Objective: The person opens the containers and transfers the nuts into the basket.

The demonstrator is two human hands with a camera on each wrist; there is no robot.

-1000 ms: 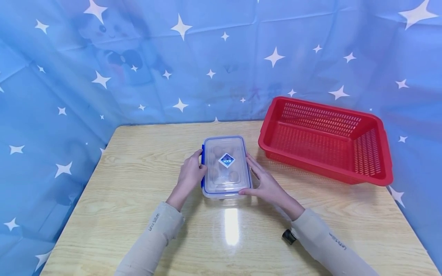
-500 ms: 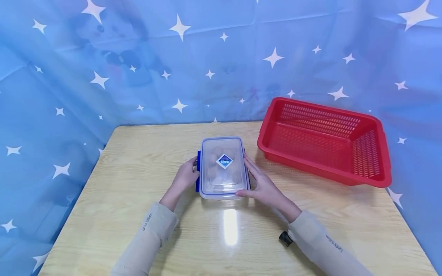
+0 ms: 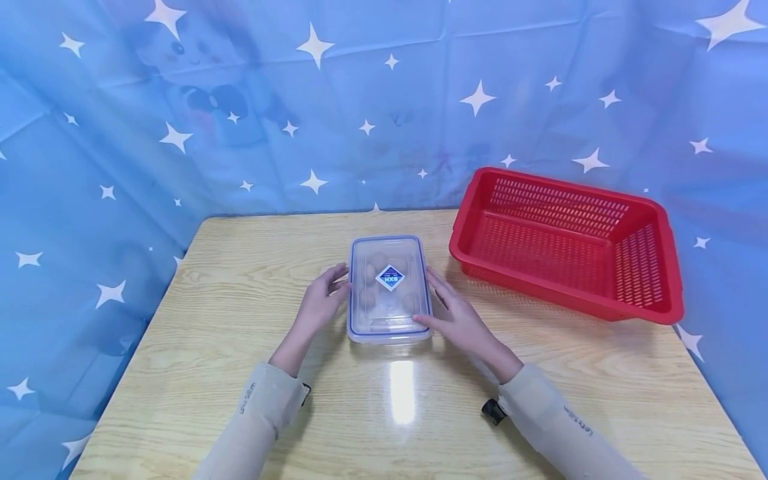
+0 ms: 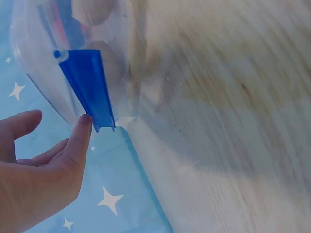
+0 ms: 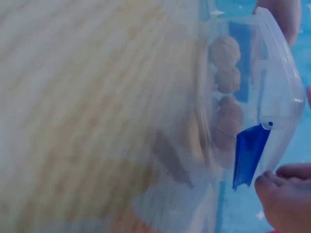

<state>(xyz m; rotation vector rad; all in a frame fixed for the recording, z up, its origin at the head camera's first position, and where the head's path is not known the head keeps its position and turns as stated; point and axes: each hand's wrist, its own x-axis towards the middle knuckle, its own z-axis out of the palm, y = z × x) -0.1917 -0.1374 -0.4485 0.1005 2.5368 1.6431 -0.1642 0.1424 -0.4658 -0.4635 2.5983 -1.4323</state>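
Note:
A clear plastic food container (image 3: 390,310) with a blue-rimmed lid and a diamond-shaped label lies on the table between my hands. Several round brown walnut-like balls (image 5: 226,53) show through its wall. My left hand (image 3: 321,300) is at its left side with thumb and fingers apart; in the left wrist view one fingertip meets the lower end of a blue clasp (image 4: 90,87). On the right side my right hand (image 3: 465,327) lies with fingers extended along the wall and the thumb at the lid's near corner. Another blue clasp (image 5: 250,150) is beside its fingers in the right wrist view.
A red perforated plastic basket (image 3: 552,253) stands at the back right of the wooden table (image 3: 270,253). Behind it hangs a blue curtain (image 3: 396,160) with white stars. A small black object (image 3: 493,412) shows by the right cuff.
My left fingers have loosened from the container's left side and spread. The blue clasp that stuck out there no longer shows from above. The right hand stays at the right side.

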